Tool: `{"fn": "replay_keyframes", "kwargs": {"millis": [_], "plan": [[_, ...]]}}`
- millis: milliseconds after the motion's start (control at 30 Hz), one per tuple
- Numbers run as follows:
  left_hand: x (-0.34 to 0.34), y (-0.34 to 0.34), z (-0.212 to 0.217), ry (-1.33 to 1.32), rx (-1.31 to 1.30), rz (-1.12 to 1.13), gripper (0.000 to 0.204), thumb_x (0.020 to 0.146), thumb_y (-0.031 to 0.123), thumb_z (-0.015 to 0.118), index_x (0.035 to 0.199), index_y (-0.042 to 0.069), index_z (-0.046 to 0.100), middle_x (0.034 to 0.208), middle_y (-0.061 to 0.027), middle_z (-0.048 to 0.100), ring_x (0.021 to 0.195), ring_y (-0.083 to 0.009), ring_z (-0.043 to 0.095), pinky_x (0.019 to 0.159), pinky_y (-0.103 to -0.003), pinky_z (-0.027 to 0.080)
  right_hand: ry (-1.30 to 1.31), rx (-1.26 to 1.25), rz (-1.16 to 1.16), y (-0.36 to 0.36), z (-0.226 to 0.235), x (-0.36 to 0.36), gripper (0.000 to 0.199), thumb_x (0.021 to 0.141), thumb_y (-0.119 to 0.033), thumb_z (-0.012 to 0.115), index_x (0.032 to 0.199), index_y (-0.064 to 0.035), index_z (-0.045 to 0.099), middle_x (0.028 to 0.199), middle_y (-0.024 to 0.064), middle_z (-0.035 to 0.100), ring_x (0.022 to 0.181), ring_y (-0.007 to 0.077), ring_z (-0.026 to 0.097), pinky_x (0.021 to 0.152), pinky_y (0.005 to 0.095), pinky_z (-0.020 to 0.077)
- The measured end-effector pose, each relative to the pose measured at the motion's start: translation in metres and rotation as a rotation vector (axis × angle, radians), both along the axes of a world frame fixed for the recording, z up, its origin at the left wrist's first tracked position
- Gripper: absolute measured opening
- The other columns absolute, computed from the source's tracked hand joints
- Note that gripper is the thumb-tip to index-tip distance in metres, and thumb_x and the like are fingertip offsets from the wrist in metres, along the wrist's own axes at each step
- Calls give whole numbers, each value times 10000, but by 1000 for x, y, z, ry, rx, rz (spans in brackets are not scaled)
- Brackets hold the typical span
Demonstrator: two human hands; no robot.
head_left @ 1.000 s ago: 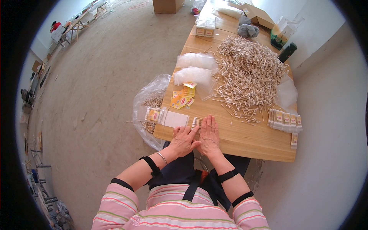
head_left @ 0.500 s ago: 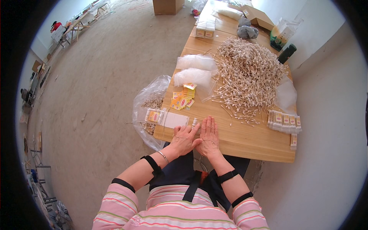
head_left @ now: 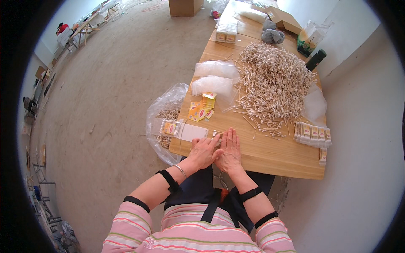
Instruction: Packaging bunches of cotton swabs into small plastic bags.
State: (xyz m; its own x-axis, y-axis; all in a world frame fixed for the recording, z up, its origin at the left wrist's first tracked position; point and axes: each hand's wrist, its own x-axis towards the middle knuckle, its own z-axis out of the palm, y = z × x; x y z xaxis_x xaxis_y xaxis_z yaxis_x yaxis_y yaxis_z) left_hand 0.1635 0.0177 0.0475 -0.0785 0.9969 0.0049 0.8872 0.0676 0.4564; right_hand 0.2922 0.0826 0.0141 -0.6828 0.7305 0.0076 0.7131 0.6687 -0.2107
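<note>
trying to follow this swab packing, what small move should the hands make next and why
Probably square up the small bundle of cotton swabs: both the left hand and right hand lie flat on it at the table edge, and its ends look uneven.

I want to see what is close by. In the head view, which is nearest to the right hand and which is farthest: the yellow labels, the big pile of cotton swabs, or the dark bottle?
From the right hand:
1. Yellow labels, ahead and slightly left.
2. Big pile of cotton swabs, ahead to the right.
3. Dark bottle, at the table's far right edge.
</note>
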Motion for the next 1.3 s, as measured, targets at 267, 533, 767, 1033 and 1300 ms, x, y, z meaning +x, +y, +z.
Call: {"fn": "replay_keyframes", "kwargs": {"millis": [267,533,767,1033,1300], "plan": [[-1,-1,-2,8,25,-22,544,898,399,500,1336,93,402,1011,-114,593,971,-266,550,865,-408,302,27,59,4,0,-5,0,977,733,-435,590,1420,83,129,1502,263,82,1418,377,33,1149,460,36],[-5,6,-8,-15,-29,-6,532,879,227,523,1366,81,364,971,-97,620,929,-260,581,842,-416,308,40,51,1,0,0,-1,981,755,-497,585,1415,85,151,1495,266,100,1415,377,50,1149,463,53],[-7,10,-8,-62,-53,-4,539,856,181,545,1353,80,362,1001,-120,640,931,-276,602,819,-423,312,71,-41,5,-1,7,-2,1001,753,-522,587,1414,88,148,1497,266,93,1414,376,51,1150,458,58],[-3,15,-6,-109,-74,25,525,803,129,590,1288,93,393,976,-128,653,907,-294,619,797,-438,320,40,-68,-6,0,12,0,985,767,-489,574,1416,96,120,1494,273,93,1415,377,42,1150,457,47],[-1,10,0,-109,-112,51,569,821,140,587,1331,59,347,924,-161,651,864,-323,622,787,-438,325,18,-66,4,-5,11,2,970,772,-470,568,1410,108,122,1490,281,95,1413,384,44,1150,458,58]]}}
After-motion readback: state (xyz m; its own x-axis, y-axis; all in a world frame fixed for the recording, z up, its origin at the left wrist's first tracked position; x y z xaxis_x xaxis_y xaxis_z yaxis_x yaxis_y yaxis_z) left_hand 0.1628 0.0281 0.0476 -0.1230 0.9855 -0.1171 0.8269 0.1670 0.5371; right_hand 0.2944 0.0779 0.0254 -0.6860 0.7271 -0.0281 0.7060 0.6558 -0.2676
